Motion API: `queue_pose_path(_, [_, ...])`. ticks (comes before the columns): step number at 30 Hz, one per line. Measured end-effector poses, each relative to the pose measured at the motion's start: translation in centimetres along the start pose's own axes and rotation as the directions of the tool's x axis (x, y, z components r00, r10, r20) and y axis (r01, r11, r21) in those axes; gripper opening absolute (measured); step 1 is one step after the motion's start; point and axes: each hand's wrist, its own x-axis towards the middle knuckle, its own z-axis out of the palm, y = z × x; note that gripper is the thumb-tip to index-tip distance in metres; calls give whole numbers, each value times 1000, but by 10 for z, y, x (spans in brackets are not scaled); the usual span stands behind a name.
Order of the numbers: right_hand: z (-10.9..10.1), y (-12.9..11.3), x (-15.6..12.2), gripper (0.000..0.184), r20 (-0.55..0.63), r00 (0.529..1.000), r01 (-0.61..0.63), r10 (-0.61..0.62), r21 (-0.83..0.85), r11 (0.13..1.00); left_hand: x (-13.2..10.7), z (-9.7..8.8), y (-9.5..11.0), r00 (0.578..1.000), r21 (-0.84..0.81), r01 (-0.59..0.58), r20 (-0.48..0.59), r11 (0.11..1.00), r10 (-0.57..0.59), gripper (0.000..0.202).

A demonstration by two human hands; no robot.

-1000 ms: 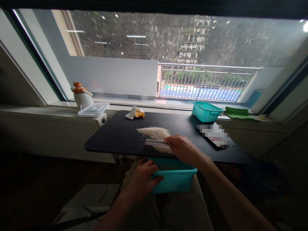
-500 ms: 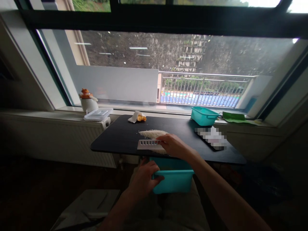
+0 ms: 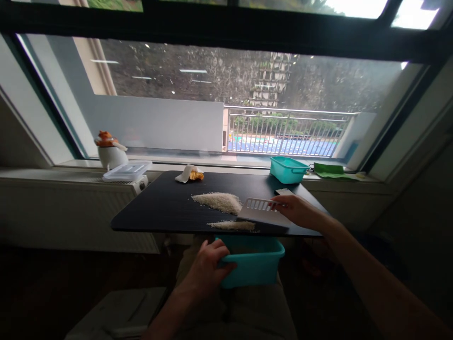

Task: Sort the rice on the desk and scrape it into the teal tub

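Observation:
My right hand [image 3: 300, 211] grips a white plastic scraper [image 3: 262, 216] by its slotted top edge. The scraper's blade rests at a slant over the black table, right beside a heap of white rice [image 3: 220, 202]. Closer to the front edge lies a thin strip of rice [image 3: 231, 225]. Below that edge, a teal plastic bin [image 3: 252, 270] sits on my lap. My left hand [image 3: 208, 265] is closed around the bin's left rim, thumb on the near side. The bin's contents are too dark to make out.
The black table [image 3: 152, 208] stands against the window sill. At its back are a crumpled white and orange cloth [image 3: 191, 174] and another teal bin [image 3: 288, 171]. A phone [image 3: 284, 191] lies partly behind my right hand. A clear plastic lid [image 3: 128, 171] rests on the left sill.
My right hand has moved the scraper to the right, uncovering the rice heap and the separate front strip. My left hand still holds the bin. The view has shifted slightly.

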Motion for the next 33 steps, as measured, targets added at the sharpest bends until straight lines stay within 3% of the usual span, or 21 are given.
queue_pose_path(5, [0, -3, -5, 30, 8, 998, -58, 59, -37, 998, 4, 2, 6, 1000, -15, -1, 28, 1000, 2, 17])
queue_pose_path(15, [-8, -24, -23, 30, 46, 997, -59, 63, -88, 994, 3, 12, 10, 1000, -51, -15, 20, 999, 16, 24])
queue_pose_path(21, [-11, -9, -32, 32, 6, 997, -76, 77, -62, 995, 1, 13, 9, 1000, -54, -22, -2, 998, 22, 23])
queue_pose_path(27, [-20, 14, -58, 33, -24, 993, -113, 112, -56, 992, -4, 12, 7, 999, -61, -47, -24, 997, 45, 21])
queue_pose_path(33, [-20, 11, -74, 33, -4, 993, -119, 119, -38, 992, -6, 13, 6, 997, -66, -73, -39, 995, 71, 22])
